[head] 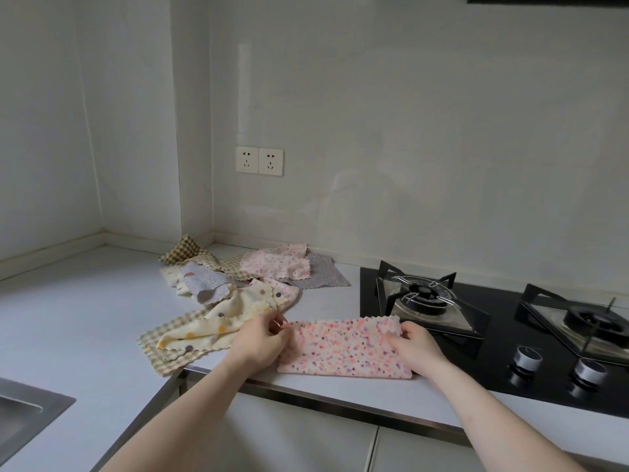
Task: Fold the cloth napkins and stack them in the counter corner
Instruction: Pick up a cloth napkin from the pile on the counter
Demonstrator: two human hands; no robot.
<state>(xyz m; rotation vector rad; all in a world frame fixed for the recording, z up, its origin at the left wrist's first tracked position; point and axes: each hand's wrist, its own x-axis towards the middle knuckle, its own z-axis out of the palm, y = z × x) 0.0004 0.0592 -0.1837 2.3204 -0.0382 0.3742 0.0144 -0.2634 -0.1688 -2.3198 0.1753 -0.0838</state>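
A pink speckled napkin, folded into a long rectangle, lies near the counter's front edge. My left hand pinches its left end and my right hand grips its right end. Left of it lies a cream polka-dot napkin over a green checked one. Behind them is a loose pile of several unfolded napkins: a checked one, a grey one, a pink floral one. The counter corner lies at the back left.
A black gas hob with two burners and two knobs sits right of the napkin, touching its right end. A steel sink shows at the lower left. Two wall sockets are above the pile.
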